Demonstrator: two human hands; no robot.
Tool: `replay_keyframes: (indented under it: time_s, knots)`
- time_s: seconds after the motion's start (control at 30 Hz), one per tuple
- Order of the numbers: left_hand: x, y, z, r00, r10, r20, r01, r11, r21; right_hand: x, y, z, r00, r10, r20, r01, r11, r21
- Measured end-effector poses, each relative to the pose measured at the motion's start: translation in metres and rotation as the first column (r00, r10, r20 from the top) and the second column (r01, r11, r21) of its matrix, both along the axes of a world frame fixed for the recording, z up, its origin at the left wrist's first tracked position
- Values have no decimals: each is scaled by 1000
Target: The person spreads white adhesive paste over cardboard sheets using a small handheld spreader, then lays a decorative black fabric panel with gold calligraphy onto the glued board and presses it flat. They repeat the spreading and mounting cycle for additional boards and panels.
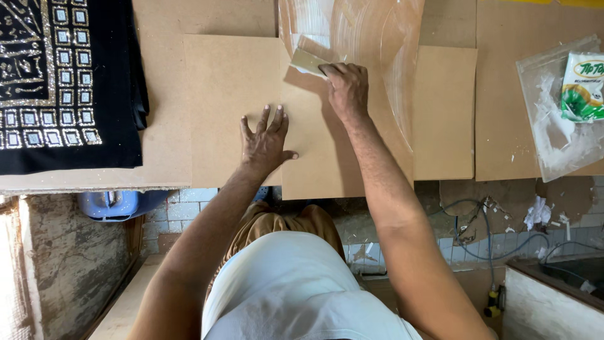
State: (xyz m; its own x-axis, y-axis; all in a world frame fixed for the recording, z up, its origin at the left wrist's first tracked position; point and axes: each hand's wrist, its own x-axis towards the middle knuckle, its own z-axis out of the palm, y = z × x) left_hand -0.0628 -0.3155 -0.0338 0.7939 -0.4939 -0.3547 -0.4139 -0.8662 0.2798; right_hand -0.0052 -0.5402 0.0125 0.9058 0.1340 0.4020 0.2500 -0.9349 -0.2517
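Pressing flat on a plain brown rectangular fibreboard panel (236,107), the left hand (264,141) lies with fingers spread apart and holds nothing. Just right of that panel lies a second brown board (327,164); over its far end the right hand (346,88) is closed on a small pale flat scraper (307,62), whose blade touches the board. A clear curved plastic sheet (377,44) arches above the second board. Far left of the panel lies a black cloth with glittering silver square trim (69,88); far right, a clear plastic bag smeared white (553,126).
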Motion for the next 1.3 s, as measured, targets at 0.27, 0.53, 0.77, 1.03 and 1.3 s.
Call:
replay_keyframes:
  time_s: [0.27, 0.53, 0.77, 1.03, 1.3]
  knots:
    - [13, 19, -12, 988, -149, -27, 145, 983, -114, -128, -26, -5, 966, 45, -254, -33, 998, 54]
    - [11, 6, -20, 978, -209, -21, 208, 977, -51, -262, -68, -16, 848, -227, -479, 528, 287, 799]
    - [24, 5, -18, 944, -324, -58, 327, 943, 63, -316, -72, -41, 858, -514, -6, 512, 855, 83]
    - [20, -2, -17, 940, -334, -73, 341, 931, 130, -373, 17, -67, 910, -410, -66, 411, 912, 6]
    - [17, 2, -20, 941, -336, -49, 339, 937, 87, -322, -58, -30, 673, -732, -108, 739, 673, 43]
